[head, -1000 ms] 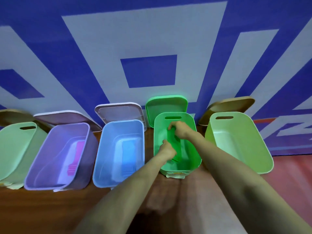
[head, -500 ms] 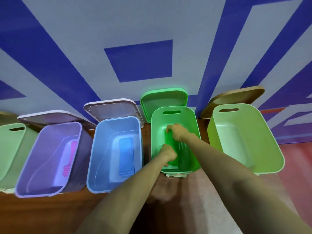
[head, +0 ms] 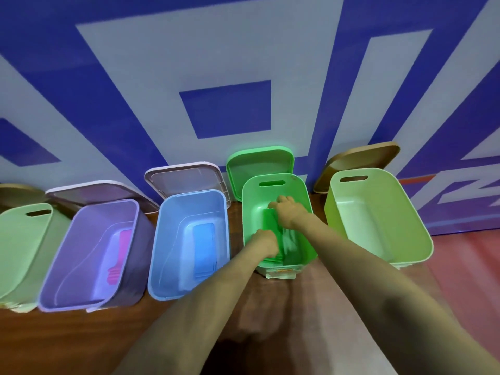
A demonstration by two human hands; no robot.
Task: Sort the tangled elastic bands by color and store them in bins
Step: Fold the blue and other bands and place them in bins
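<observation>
Both my hands reach into the bright green bin (head: 273,177) in the middle of a row of open bins. Green elastic bands (head: 268,221) lie flat on its bottom. My right hand (head: 288,213) is at the far end of the green bands with its fingers curled down on them. My left hand (head: 266,240) is at their near end, knuckles up and fingers curled over the band's edge. Blue bands (head: 203,242) lie in the blue bin (head: 165,239). Pink bands (head: 120,253) lie in the purple bin (head: 67,261).
A pale green bin (head: 16,239) stands at the far left and a lime bin (head: 405,212) at the right. Lids lean on the blue-and-white wall behind each bin. The bins stand on a brown wooden floor (head: 67,342).
The head camera shifted slightly. My right hand slid a little along the far end of the green bands. My left hand stays at their near end inside the green bin.
</observation>
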